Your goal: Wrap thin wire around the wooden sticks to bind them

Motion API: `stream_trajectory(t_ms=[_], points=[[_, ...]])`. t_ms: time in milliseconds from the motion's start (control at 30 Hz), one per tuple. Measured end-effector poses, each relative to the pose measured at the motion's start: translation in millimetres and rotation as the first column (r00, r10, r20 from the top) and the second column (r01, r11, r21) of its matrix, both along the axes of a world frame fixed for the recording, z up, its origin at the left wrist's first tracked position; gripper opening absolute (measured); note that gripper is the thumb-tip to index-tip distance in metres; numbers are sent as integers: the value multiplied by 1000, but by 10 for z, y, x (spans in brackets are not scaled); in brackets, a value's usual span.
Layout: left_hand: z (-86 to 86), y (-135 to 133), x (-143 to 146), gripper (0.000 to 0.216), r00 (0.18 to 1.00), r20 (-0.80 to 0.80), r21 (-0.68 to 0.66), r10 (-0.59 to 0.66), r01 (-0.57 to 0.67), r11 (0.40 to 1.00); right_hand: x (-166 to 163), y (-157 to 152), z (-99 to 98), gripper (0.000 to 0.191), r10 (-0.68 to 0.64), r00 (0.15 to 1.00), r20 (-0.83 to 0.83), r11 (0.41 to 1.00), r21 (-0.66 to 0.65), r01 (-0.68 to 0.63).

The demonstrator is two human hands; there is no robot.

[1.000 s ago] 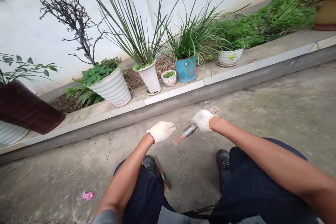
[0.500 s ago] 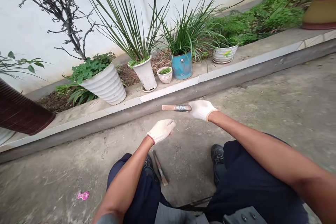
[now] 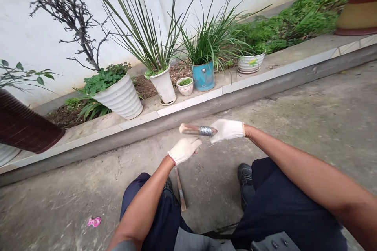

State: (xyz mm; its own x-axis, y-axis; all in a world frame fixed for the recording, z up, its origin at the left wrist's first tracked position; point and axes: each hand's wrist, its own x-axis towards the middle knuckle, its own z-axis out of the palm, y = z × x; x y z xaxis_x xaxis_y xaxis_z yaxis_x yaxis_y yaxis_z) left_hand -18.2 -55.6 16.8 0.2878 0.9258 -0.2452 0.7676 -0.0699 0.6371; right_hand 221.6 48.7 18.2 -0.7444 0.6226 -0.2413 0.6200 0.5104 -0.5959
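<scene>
My right hand [image 3: 228,130], in a white knit glove, is closed around one end of a short wooden stick [image 3: 191,129] wound with silvery wire [image 3: 206,130]. The stick points left over the concrete, its bare end just above my left hand [image 3: 184,150]. That hand, gloved too, has its fingers pinched together; a thin pale strand seems to show at the fingertips, too fine to name. On the ground beside my left shoe lies a second wooden stick [image 3: 180,190], with a grey band near its lower end.
A low tiled ledge [image 3: 188,105] crosses ahead, bearing a ribbed white pot [image 3: 119,98], a tall white pot [image 3: 165,86], a small pot [image 3: 185,87], and a blue pot [image 3: 204,76]. A brown ribbed pot [image 3: 26,125] leans at left. A pink tag [image 3: 94,222] lies on the concrete.
My right hand has come down a little, and the stick has turned in it. The left hand has moved slightly right, nearer to the stick.
</scene>
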Motion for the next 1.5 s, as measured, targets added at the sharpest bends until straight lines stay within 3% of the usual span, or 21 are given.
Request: stream_trajectory(t_ms=[133, 333, 433, 500, 600, 667, 800, 900, 1033, 1133, 1233, 1333, 1400, 1500], points=[[56, 4, -2, 38, 995, -98, 71, 0, 7, 997, -82, 140, 12, 29, -234, 969, 74, 948, 237, 211], [6, 13, -50, 39, 930, -365, 135, -48, 104, 985, -149, 105, -112, 29, -334, 871, 361, 888, 431, 162], [-55, 30, -69, 36, 884, -463, 169, -62, 157, 973, -155, 0, -185, 31, -223, 840, 494, 911, 413, -1], [-84, 50, -92, 36, 880, -468, 177, -79, 181, 967, -132, -51, -219, 27, -32, 839, 543, 929, 326, -175], [-103, 76, -142, 37, 909, -402, 185, -114, 202, 962, -62, -80, -215, 21, 263, 855, 447, 919, 153, -363], [-108, 81, -169, 34, 939, -314, 175, -140, 202, 964, -15, -73, -169, 25, 307, 896, 320, 931, 96, -353], [-126, 51, -146, 39, 986, -147, 141, -84, 104, 985, 5, -26, -44, 38, 88, 992, 94, 991, 90, -97], [-122, 12, -71, 45, 994, -104, 96, -12, 22, 995, -36, 38, 12, 39, -120, 992, 26, 983, 141, 115], [-67, -32, -7, 37, 986, -167, 79, -20, 33, 996, -75, 112, 31, 30, -318, 934, 160, 913, 315, 257], [-23, -46, -4, 36, 972, -236, 112, -18, 46, 993, -78, 96, 7, 29, -383, 876, 293, 885, 389, 256], [4, -41, -9, 35, 955, -291, 133, -51, 93, 987, -72, 17, -54, 31, -275, 857, 436, 915, 392, 94], [15, -20, -17, 33, 945, -313, 137, -91, 139, 981, -42, -54, -130, 24, 26, 841, 540, 960, 220, -171], [15, -5, -34, 34, 955, -285, 142, -80, 125, 982, 1, -64, -161, 20, 208, 830, 518, 951, 92, -296], [8, 5, -73, 34, 979, -194, 146, -54, 83, 986, 89, -34, -135, 24, 319, 880, 353, 938, 18, -347]])
